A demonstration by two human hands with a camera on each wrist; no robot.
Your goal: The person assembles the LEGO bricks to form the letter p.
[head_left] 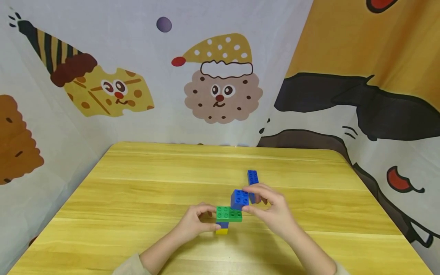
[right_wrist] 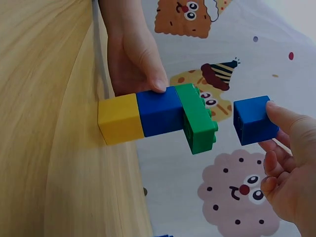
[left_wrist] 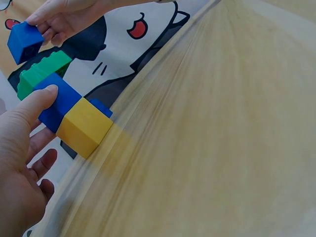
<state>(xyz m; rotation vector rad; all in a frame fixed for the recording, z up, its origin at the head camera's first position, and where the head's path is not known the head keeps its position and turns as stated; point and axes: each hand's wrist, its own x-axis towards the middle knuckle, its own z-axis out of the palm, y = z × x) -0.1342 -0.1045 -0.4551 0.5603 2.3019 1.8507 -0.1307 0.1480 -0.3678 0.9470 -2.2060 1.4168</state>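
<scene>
On the table stands a small stack: a yellow block [right_wrist: 121,118] at the bottom, a blue block [right_wrist: 160,111] on it, and a longer green block [head_left: 228,214] across the top, jutting out to the right. My left hand [head_left: 196,221] grips the stack from the left, its thumb against the middle blue block. Between thumb and fingers my right hand [head_left: 271,208] pinches a square blue block [head_left: 239,199], studs up. In the right wrist view a gap shows between this block and the green one's studs.
Behind the right hand, a long blue block [head_left: 253,177] lies on the wooden table [head_left: 154,172], partly hidden by the fingers. A cloth with cartoon prints [head_left: 137,46] hangs beyond the table's far edge.
</scene>
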